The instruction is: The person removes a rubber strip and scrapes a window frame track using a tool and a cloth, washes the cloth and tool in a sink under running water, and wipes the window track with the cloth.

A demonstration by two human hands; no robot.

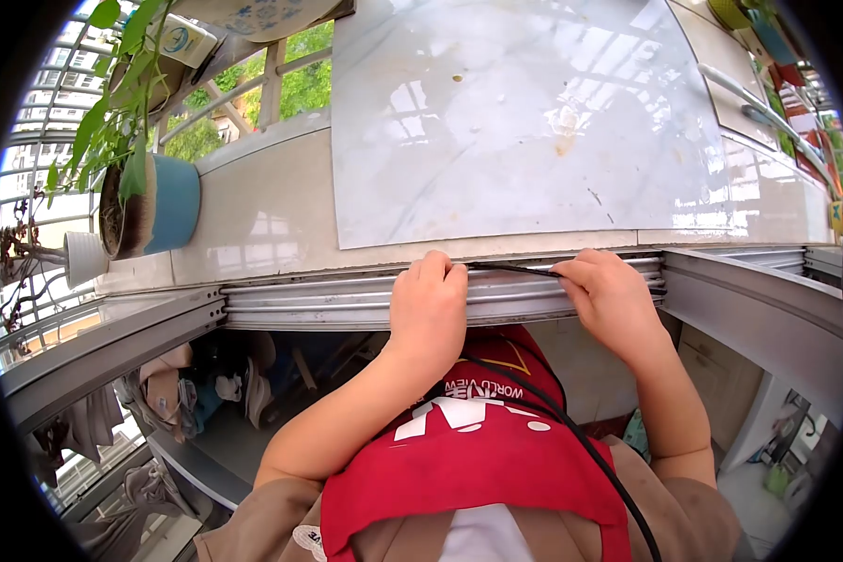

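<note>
On window track (347,302): both hands (428,304) pinch black cable (510,270); blue plant pot (164,203) far left.

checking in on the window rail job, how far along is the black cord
Done: nothing clearly finished. In hand: the left hand and right hand press the black cord along the metal window track. Left: the rest of the cord hangs loose over the red shirt.

We see our left hand (428,309) and right hand (612,298) gripping a thin black cable (510,270) along the grey metal window track (347,300), below a white marble sill (534,122) and a blue ceramic plant pot (164,204).
</note>
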